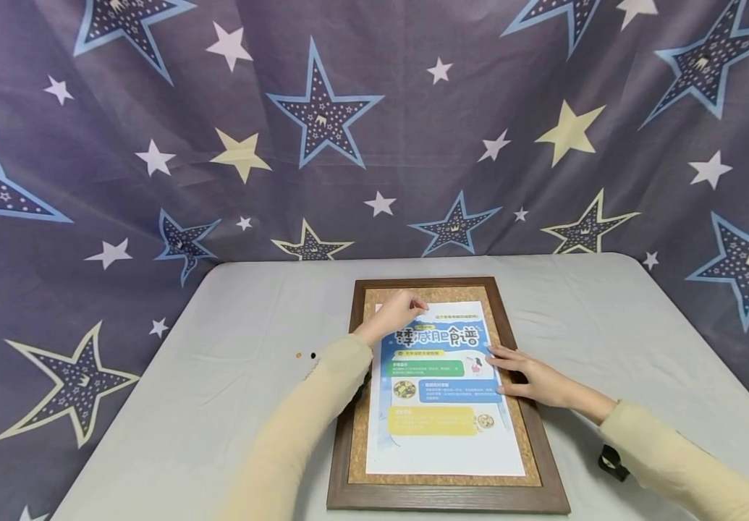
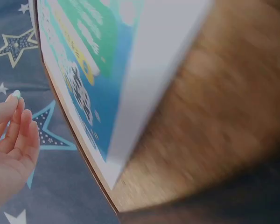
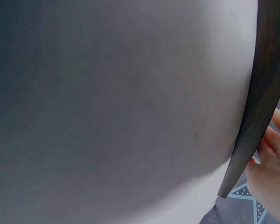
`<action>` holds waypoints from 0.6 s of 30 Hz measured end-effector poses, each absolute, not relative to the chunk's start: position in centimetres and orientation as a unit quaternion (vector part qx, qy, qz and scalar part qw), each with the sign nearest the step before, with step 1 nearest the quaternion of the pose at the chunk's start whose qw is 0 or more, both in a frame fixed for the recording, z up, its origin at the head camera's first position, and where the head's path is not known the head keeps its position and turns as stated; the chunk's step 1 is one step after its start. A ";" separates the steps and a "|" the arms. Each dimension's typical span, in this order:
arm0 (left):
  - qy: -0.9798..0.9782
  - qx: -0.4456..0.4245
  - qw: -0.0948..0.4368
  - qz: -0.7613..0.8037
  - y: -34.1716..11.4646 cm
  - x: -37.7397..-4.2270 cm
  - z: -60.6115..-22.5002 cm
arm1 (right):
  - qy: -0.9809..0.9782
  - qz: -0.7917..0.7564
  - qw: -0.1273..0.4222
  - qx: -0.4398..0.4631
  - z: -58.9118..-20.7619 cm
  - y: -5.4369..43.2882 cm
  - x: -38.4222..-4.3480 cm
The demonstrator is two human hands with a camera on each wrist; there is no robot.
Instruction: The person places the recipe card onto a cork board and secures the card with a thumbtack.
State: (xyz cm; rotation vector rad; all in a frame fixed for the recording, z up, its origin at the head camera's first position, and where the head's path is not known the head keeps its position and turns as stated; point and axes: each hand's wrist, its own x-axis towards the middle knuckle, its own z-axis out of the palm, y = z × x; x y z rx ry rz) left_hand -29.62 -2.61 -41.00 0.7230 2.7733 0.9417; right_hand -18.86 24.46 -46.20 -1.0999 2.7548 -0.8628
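Note:
A printed poster (image 1: 446,456) with blue, green and yellow blocks lies on a cork board (image 1: 530,474) in a dark brown wooden frame (image 1: 446,496). Over the poster's upper left part, my left hand (image 1: 399,312) brings thumb and finger together on a tiny pale pin-like piece (image 2: 18,95), mostly hidden by the fingertips. My right hand (image 1: 537,380) lies across the frame's right side. Its spread fingers (image 1: 507,359) rest on the poster's right edge. The right wrist view has this hand at its right edge, partly behind the frame.
The board lies on a table with a pale grey cloth (image 1: 231,362). Left of the frame are a tiny orange piece (image 1: 299,355) and a tiny black piece (image 1: 313,355). A black object (image 1: 613,463) sits beneath the right forearm. A star-patterned curtain (image 1: 407,145) hangs behind.

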 end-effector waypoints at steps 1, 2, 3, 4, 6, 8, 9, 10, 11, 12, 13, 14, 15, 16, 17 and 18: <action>0.917 0.241 0.061 0.313 -2.3 -29.7 -41.0 | 0.891 -0.280 0.026 -0.357 -46.2 24.5 -18.9; 0.916 0.242 0.061 0.314 -2.0 -29.8 -41.0 | 0.891 -0.280 0.026 -0.357 -46.2 24.5 -18.9; 0.914 0.244 0.062 0.318 -1.7 -29.9 -41.0 | 0.890 -0.280 0.026 -0.358 -46.2 24.5 -18.9; 0.912 0.245 0.065 0.323 -1.3 -30.0 -41.0 | 0.890 -0.280 0.026 -0.359 -46.2 24.5 -18.9; 0.907 0.249 0.070 0.333 -0.7 -30.2 -41.2 | 0.890 -0.280 0.023 -0.360 -46.3 24.5 -18.8; 0.904 0.249 0.071 0.341 -0.1 -30.4 -41.3 | 0.889 -0.280 0.020 -0.362 -46.3 24.5 -18.8; 0.903 0.246 0.075 0.343 0.2 -30.7 -41.5 | 0.889 -0.280 0.020 -0.362 -46.3 24.5 -18.8; 0.904 0.239 0.080 0.346 0.6 -30.9 -41.6 | 0.889 -0.281 0.020 -0.361 -46.3 24.5 -18.8; 0.904 0.233 0.082 0.349 1.0 -31.3 -41.8 | 0.889 -0.282 0.021 -0.361 -46.3 24.6 -18.8; 0.897 0.243 0.069 0.361 1.3 -32.3 -42.9 | 0.888 -0.283 0.022 -0.360 -46.3 24.6 -18.8; 0.896 0.240 0.073 0.367 1.7 -33.0 -43.5 | 0.888 -0.285 0.023 -0.359 -46.3 24.6 -18.9; 0.893 0.234 0.082 0.375 2.1 -33.8 -44.3 | 0.888 -0.286 0.024 -0.359 -46.4 24.6 -18.9; 0.891 0.233 0.084 0.380 2.5 -34.8 -45.3 | 0.888 -0.287 0.024 -0.358 -46.4 24.5 -18.9; 0.886 0.241 0.070 0.389 2.9 -35.9 -46.7 | 0.888 -0.288 0.024 -0.358 -46.4 24.5 -18.9; 0.882 0.250 0.054 0.395 3.3 -37.1 -48.3 | 0.888 -0.288 0.024 -0.357 -46.4 24.5 -19.0; 0.883 0.249 0.051 0.396 3.7 -38.1 -49.4 | 0.888 -0.288 0.023 -0.358 -46.4 24.5 -19.0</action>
